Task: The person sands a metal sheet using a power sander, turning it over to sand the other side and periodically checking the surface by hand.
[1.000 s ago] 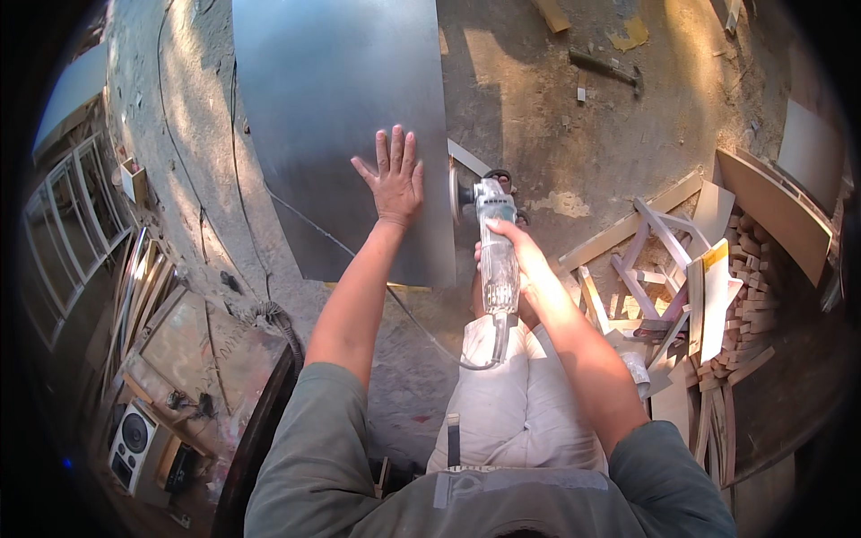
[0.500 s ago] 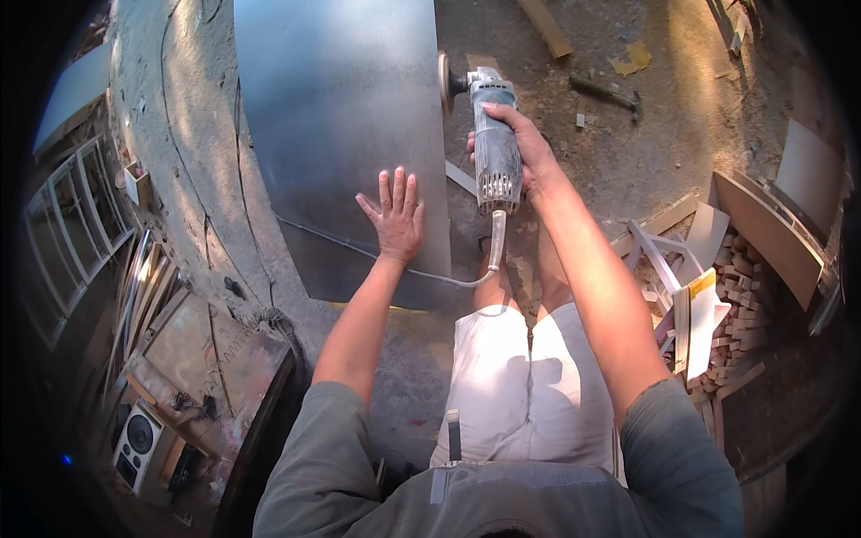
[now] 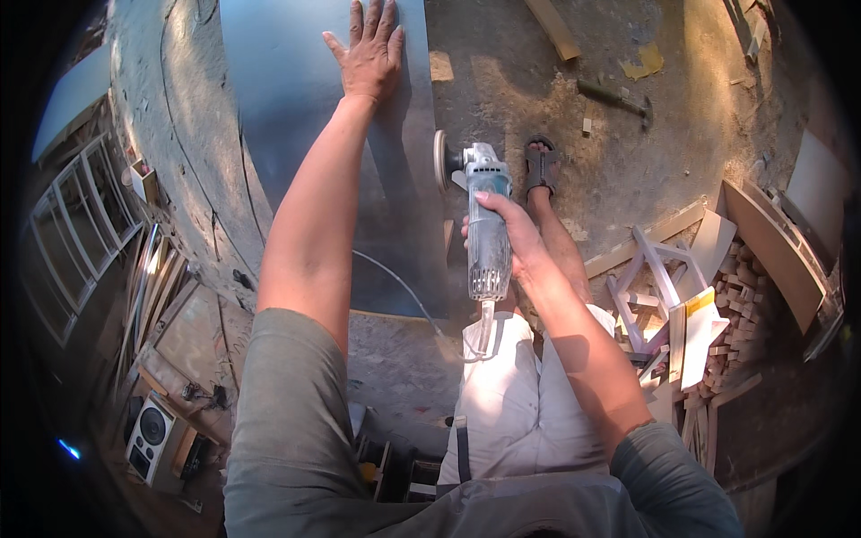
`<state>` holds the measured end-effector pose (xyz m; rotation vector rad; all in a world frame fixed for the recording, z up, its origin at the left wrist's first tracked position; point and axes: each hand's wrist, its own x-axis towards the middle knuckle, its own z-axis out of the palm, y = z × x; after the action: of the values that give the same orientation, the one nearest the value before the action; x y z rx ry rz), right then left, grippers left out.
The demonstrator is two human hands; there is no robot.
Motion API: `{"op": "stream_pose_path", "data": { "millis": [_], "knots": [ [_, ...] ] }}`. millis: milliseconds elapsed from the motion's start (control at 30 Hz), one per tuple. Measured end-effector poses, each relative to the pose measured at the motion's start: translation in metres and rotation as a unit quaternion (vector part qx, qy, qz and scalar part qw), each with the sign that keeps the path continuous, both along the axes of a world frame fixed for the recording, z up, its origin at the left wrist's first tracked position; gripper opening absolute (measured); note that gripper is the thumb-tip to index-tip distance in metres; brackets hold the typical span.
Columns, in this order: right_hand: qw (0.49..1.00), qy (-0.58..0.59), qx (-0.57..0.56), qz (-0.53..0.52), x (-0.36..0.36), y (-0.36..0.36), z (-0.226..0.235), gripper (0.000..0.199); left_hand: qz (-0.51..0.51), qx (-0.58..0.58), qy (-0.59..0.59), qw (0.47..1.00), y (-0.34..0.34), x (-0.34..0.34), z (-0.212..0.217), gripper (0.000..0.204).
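Observation:
A dusty blue-grey angle grinder [image 3: 491,220] is gripped around its body by my right hand [image 3: 513,235], the thumb lying over the top. Its round disc [image 3: 440,160] stands on edge along the right side of a large smooth grey panel [image 3: 314,134]; whether disc and edge touch I cannot tell. Flat on the panel's far part rests my left hand [image 3: 369,61], fingers spread and holding nothing. The grinder's pale cord [image 3: 395,276] hangs from its rear end and runs left across the panel.
A hammer [image 3: 614,97] and a wooden strip [image 3: 552,29] lie on the floor ahead. To the right are a pale wooden frame [image 3: 655,287] and a heap of small wood blocks [image 3: 740,296]. A speaker [image 3: 150,439] stands at the lower left, below a white slatted frame [image 3: 76,229].
My left hand has slid farther up the panel. My right hand has drawn the grinder nearer along the panel's edge. A sandaled foot now shows at the right.

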<state>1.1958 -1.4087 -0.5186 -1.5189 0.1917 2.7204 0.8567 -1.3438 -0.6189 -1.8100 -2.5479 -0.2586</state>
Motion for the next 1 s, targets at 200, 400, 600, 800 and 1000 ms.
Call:
{"op": "stream_pose_path", "data": {
  "millis": [200,400,600,800,1000],
  "knots": [
    [0.995,-0.051,-0.076,0.045,0.036,-0.052,0.02,0.043,0.008,-0.019,0.001,1.0,0.002,0.002,0.002,0.057],
    [0.995,-0.054,-0.068,0.045,0.024,-0.036,0.028,0.046,0.032,-0.028,-0.016,0.999,0.002,-0.001,0.004,0.057],
    [0.996,-0.015,-0.083,0.003,-0.026,0.044,0.012,0.038,0.041,-0.039,-0.036,0.998,0.004,0.001,0.005,0.058],
    [1.0,0.007,0.024,0.015,-0.085,0.125,-0.009,0.042,0.046,-0.047,-0.038,0.997,0.003,-0.003,0.009,0.06],
    [0.995,0.049,0.081,0.002,-0.137,0.216,-0.019,0.046,0.044,-0.08,-0.017,0.996,0.011,-0.002,0.013,0.061]
  ]
}}
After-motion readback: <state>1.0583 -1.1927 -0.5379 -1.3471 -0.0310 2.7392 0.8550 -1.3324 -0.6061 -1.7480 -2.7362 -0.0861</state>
